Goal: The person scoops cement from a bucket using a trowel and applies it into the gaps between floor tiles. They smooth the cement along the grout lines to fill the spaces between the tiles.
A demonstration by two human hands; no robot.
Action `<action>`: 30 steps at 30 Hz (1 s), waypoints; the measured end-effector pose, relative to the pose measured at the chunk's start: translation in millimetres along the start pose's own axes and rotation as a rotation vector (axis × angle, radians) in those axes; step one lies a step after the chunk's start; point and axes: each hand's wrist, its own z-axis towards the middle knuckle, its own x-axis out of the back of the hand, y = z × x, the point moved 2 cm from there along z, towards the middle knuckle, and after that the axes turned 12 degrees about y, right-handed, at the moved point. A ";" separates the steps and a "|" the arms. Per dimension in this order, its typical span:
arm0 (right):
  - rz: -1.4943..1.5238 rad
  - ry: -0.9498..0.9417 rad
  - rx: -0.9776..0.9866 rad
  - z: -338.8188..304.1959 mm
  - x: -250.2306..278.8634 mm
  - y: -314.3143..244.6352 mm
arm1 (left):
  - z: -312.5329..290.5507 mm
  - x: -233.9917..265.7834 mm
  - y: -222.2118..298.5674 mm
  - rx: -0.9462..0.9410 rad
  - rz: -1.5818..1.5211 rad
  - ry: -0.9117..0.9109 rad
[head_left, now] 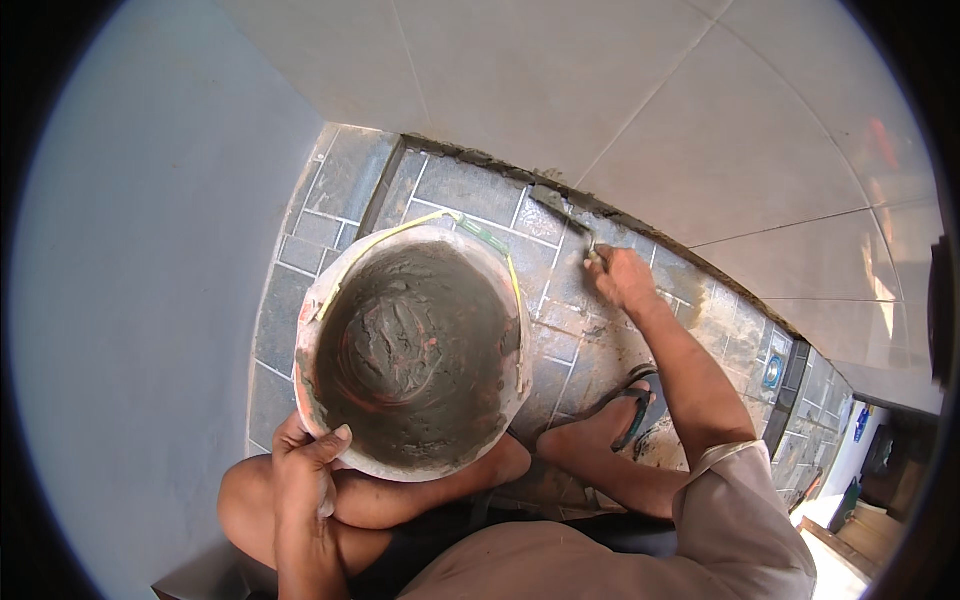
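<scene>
My left hand [312, 462] grips the near-left rim of a whitish bucket [307, 385], thumb over the edge. Wet grey mortar [425, 375] coats the inside and bottom of this bucket, which tilts open toward me. A thin yellowish wire handle [380, 237] with a green grip [482, 233] lies along the far rim. Out to the right, my right hand [622, 278] is closed around the handle of a trowel [573, 223]. Its thin blade reaches the mortar-lined joint [480, 158] where the floor meets the tiled wall; the blade tip is hard to make out.
Large beige tiles cover the wall [560, 80] ahead and right; a plain grey-blue wall [150, 280] rises at left. Grey patterned floor tiles [465, 190] carry wet smears. My sandalled foot [625, 425] rests near the right forearm. A small blue-ringed fitting [773, 371] sits farther right.
</scene>
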 end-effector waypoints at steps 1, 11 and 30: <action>-0.018 -0.001 0.002 5.3 1.7 2.3 | 1.9 1.1 -2.0 -0.002 0.003 -0.010; -0.047 0.112 0.087 14.4 1.8 10.3 | -0.8 -2.4 -3.8 -0.023 0.041 -0.025; 0.044 0.488 0.343 -16.8 -33.7 -28.0 | -3.1 7.7 -19.0 0.028 -0.101 -0.092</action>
